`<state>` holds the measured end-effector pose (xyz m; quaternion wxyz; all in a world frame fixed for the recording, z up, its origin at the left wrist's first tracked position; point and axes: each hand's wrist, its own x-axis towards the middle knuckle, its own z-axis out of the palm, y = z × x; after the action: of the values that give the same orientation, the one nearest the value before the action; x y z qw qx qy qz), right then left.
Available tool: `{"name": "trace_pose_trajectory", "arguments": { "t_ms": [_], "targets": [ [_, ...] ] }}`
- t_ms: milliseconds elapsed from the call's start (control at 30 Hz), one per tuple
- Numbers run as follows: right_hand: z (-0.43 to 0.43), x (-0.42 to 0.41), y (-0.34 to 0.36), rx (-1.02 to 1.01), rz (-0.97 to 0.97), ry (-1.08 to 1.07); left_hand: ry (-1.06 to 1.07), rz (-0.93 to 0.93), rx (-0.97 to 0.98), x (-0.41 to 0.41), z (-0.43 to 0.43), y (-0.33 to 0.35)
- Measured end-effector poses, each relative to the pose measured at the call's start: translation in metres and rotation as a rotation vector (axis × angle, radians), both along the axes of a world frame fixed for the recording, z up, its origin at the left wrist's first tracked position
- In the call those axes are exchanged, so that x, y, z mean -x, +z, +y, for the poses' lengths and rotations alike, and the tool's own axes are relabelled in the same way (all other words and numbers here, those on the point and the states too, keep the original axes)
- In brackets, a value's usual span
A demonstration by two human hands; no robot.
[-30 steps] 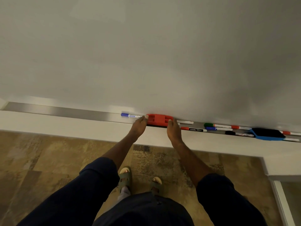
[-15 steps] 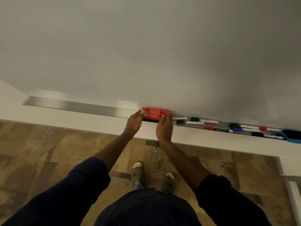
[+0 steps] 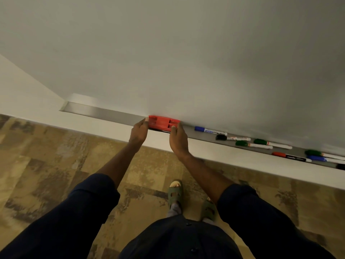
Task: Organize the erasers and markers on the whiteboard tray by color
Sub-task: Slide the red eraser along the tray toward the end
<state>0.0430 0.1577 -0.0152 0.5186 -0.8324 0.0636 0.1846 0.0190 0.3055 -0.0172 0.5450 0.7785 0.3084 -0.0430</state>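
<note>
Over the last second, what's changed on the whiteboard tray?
The red eraser has slid left along the tray, pushed between the left hand and right hand, away from the markers. Both hands stayed on its ends; the markers do not seem to have moved.

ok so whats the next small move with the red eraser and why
Probably slide the red plastic eraser a little further left along the grey metal tray. Both hands, left hand and right hand, flank its ends, the tray to its left is bare, and the red-capped marker lies far right among mixed colours.
</note>
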Motion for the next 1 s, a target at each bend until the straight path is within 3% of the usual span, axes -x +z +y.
{"name": "trace_pose_trajectory", "arguments": {
  "t_ms": [300,633,867,1000],
  "targets": [
    [0.034,-0.013,-0.005,-0.01,0.143,0.102,-0.104,0.042,-0.199,-0.005,0.049,-0.014],
    [0.048,-0.012,-0.005,-0.023,0.148,0.174,-0.232,0.12,-0.46,0.0,0.057,-0.016],
    [0.03,0.001,-0.014,0.136,-0.057,0.385,-0.323,0.136,-0.58,0.011,0.04,-0.014],
    [0.005,0.013,-0.024,0.427,-0.287,0.503,-0.357,0.127,-0.64,0.021,0.026,-0.01]
  ]
}}
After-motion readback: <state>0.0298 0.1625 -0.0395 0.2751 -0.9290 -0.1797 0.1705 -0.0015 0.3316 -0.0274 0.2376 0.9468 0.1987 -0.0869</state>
